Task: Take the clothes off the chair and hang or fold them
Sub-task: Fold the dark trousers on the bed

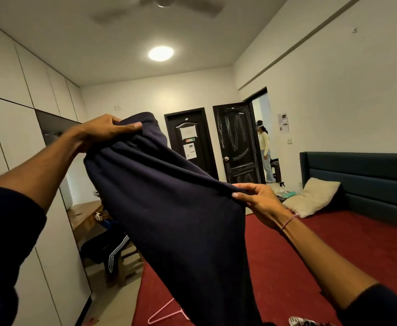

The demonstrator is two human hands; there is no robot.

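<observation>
Nearest the camera, a pink wire hanger [167,312] lay at the edge of the bed [333,255], which was covered in a red sheet. Above it, both hands held up a dark navy garment [169,208] that hung down in front of the bed. The left hand [105,131] was raised, its thumb and fingers curled tight in a grip on the bunched top edge. The right hand [261,201], lower, pinched the other end of that edge between thumb and fingers, with a thin pink thread around its wrist. Behind the cloth, a wooden chair [127,257] carried dark trousers with 3 white stripes [115,252], beside a wooden table [84,215]. A beige pillow [315,196] leaned on the dark headboard [362,175]. Farther off, a closed black door [190,140] bore paper notices too small to read, and a person [265,151] stood in the open doorway.
</observation>
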